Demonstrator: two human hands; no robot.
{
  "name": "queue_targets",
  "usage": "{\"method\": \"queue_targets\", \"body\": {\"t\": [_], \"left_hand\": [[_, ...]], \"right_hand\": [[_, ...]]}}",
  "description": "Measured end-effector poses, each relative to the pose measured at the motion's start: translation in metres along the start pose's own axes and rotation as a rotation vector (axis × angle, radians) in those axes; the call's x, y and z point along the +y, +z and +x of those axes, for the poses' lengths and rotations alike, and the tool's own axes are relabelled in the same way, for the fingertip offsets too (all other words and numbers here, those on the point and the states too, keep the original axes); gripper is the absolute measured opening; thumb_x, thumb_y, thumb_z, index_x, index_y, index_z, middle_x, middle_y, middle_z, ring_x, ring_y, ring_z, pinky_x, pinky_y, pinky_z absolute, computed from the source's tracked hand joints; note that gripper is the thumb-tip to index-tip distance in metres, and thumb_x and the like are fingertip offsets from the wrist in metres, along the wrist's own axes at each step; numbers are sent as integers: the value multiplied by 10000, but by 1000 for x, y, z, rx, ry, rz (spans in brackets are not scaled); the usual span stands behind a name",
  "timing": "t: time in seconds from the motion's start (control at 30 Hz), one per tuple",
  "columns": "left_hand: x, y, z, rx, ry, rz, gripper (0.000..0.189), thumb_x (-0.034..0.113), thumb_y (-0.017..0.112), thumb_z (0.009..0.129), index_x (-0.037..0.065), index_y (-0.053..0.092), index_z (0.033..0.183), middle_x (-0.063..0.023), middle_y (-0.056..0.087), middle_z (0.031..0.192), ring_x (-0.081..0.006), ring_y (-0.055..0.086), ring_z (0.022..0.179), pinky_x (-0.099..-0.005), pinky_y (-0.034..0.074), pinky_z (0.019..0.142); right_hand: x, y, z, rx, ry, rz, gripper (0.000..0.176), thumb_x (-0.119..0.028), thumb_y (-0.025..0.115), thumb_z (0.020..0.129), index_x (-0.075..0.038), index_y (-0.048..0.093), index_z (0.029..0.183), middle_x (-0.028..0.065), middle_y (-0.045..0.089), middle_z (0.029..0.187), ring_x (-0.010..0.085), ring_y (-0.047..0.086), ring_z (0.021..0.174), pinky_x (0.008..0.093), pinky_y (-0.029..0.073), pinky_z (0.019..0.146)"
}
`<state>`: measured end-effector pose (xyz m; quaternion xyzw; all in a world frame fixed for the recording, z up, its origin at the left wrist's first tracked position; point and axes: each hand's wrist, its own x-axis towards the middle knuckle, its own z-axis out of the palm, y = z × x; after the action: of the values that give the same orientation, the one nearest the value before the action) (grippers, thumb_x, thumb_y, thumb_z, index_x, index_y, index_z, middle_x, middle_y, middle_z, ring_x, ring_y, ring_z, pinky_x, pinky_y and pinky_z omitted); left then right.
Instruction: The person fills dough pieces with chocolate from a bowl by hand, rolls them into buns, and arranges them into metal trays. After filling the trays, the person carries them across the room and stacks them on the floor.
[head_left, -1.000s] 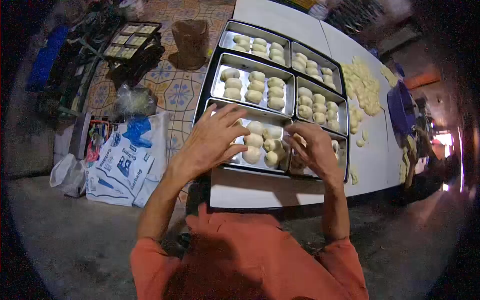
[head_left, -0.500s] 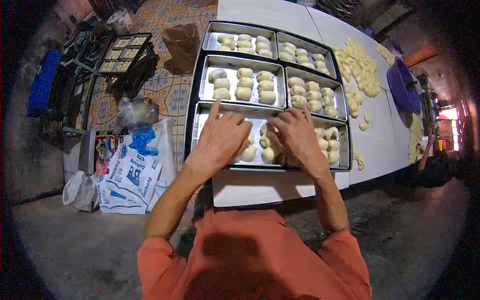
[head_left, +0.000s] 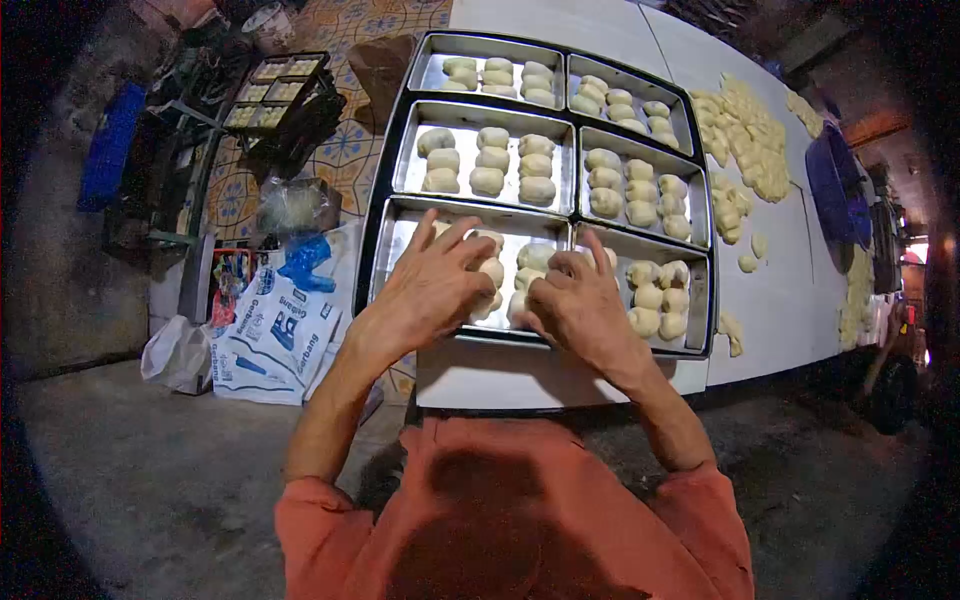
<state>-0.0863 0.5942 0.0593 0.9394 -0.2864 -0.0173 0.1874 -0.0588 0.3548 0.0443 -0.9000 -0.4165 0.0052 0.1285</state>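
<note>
Both of my hands are over the front left metal pan (head_left: 392, 240), which holds columns of pale round dough pieces. My left hand (head_left: 430, 285) curls its thumb and inner fingers against a column of dough balls (head_left: 491, 270), its little finger sticking out. Facing it, my right hand (head_left: 585, 305) bends its fingers onto the neighbouring dough balls (head_left: 533, 258), little finger raised. The fingers partly cover the dough in both places. To the right, the front right pan (head_left: 690, 345) holds two visible columns of dough balls (head_left: 648, 297).
Behind lie several more pans with dough columns (head_left: 490, 160). Loose dough pieces (head_left: 745, 135) spread over the white table (head_left: 770, 290) beside a purple basin (head_left: 838, 185). White printed sacks (head_left: 275, 340) stand on the floor at left, near a rack of filled pans (head_left: 275, 92).
My right hand has shifted slightly left and down onto the dough column, and both hands now sit closer together. The view has tilted and moved a little.
</note>
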Motion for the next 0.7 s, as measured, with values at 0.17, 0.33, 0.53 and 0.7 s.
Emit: {"method": "queue_targets", "body": {"t": [0.17,0.33,0.53,0.7], "left_hand": [[0,-11,-13,-15,-94,-102,341,214,788,773,157,691,1096,-98,542,1389,-331,422,1390,-582,221,1181],[-19,-30,-39,305,-336,-150,520,215,811,766,71,652,1240,-174,547,1409,-340,494,1340,-470,329,1145],[-81,17,-38,493,-628,-714,743,219,776,851,-3,416,1462,-182,538,1403,-250,523,1274,-357,396,1079],[-77,14,-31,413,-675,-1200,564,190,680,953,33,433,1435,-79,613,1225,-120,552,1084,-276,464,926]], "right_hand": [[16,-18,-14,75,-64,316,241,-306,758,824,-97,688,920,103,697,935,274,624,1086,584,287,1141],[57,-33,-59,527,471,345,299,-150,754,834,-47,676,1104,158,663,1193,333,609,1154,458,408,1064],[103,-38,-104,474,1060,-11,482,-400,610,954,-23,613,1254,262,613,1238,423,568,1188,471,436,1002],[102,-23,-114,196,1230,7,623,-568,467,979,11,624,1146,290,678,986,490,631,985,521,476,854]]}}
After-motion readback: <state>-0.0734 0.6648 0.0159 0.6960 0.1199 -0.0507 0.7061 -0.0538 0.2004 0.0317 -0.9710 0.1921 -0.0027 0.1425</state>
